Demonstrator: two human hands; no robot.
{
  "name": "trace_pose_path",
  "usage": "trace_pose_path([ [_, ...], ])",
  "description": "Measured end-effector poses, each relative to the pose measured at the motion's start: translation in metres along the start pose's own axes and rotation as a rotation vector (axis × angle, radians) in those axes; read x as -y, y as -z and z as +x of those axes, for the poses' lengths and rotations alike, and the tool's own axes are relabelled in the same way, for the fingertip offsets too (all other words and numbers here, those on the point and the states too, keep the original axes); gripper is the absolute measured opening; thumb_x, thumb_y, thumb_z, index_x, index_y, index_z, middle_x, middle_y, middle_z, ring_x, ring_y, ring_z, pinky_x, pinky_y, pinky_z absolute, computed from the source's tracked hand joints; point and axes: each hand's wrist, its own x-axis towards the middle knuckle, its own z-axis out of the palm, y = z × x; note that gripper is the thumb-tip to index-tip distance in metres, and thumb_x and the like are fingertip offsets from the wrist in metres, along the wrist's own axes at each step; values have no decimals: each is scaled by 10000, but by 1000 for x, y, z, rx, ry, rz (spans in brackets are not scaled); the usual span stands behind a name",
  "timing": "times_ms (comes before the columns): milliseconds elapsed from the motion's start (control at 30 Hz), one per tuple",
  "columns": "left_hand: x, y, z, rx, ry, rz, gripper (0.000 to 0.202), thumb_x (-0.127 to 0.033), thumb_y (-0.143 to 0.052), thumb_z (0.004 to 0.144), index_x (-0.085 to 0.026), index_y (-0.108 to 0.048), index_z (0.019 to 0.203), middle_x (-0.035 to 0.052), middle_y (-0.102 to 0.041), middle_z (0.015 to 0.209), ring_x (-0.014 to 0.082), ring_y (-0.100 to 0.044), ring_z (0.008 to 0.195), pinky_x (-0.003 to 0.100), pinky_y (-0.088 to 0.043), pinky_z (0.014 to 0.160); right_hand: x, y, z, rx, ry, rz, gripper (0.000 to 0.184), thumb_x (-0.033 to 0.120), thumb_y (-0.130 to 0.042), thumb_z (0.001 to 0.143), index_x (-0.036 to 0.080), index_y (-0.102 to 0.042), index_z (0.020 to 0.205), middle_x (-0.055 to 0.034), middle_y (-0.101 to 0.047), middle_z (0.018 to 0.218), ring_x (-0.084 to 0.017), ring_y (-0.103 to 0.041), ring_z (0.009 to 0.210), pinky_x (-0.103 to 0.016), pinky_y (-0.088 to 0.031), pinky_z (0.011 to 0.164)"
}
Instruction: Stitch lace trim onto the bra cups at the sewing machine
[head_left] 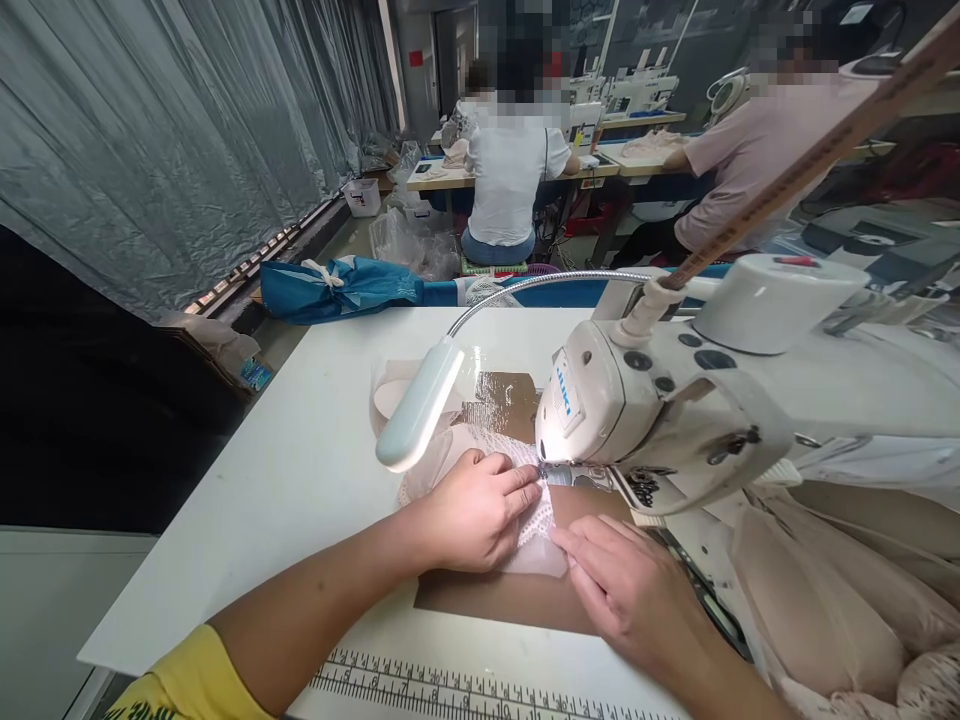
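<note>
My left hand (480,510) lies on a piece of white lace fabric (536,535), fingers curled and pressing it down just left of the needle of a white sewing machine (675,400). My right hand (630,590) rests flat in front of the needle, fingertips pinning the lace's near edge against the brown plate (495,595) on the white table (300,480). The needle area is partly hidden by the machine head. A gooseneck lamp (420,405) hangs above the left hand.
A pile of beige fabric (825,600) lies at the right under the machine arm. A printed ruler (420,690) runs along the table's near edge. Two people sit at sewing tables in the background. A blue bag (337,287) lies beyond the table; grey curtains hang left.
</note>
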Motion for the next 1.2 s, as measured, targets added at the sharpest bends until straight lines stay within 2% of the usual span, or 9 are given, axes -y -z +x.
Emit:
trace_pose_path([
  [200, 5, 0, 4, 1, 14, 44, 404, -233, -445, 862, -140, -495, 1252, 107, -520, 1317, 248, -486, 986, 390, -367, 805, 1, 0, 5, -9, 39, -118, 343, 95, -371, 872, 134, -668, 1038, -47, -612, 706, -155, -539, 639, -278, -388, 597],
  [400, 4, -4, 2, 0, -43, 82, 361, -204, -444, 884, -145, -500, 1236, 121, -538, 1293, 251, -491, 1016, 394, -359, 829, 0, -1, 2, -14, 61, -140, 360, 76, -373, 859, 139, -669, 1052, -40, -612, 709, -152, -527, 612, -279, -383, 579],
  [733, 15, -8, 5, -30, 2, 61, 404, -161, -441, 872, -151, -496, 1272, 122, -521, 1327, 259, -478, 1062, 405, -389, 846, -4, -5, 8, 22, 34, -183, 380, 71, -365, 846, 132, -667, 1071, -47, -628, 724, -136, -564, 594, -253, -432, 564],
  [1000, 30, -20, 9, -138, 76, 10, 420, -145, -469, 822, -180, -528, 1236, 77, -511, 1350, 269, -451, 1147, 429, -370, 933, 0, -12, 17, -7, -22, -331, 382, 135, -364, 887, 132, -676, 1106, -70, -675, 809, -149, -595, 614, -248, -420, 497],
  [1200, 31, -22, 7, -206, 142, -26, 414, -151, -437, 840, -179, -522, 1244, 97, -503, 1353, 266, -459, 1175, 441, -372, 971, -2, -11, 14, 20, -5, -282, 370, 166, -357, 920, 131, -650, 1143, -63, -682, 826, -146, -608, 605, -255, -431, 505],
])
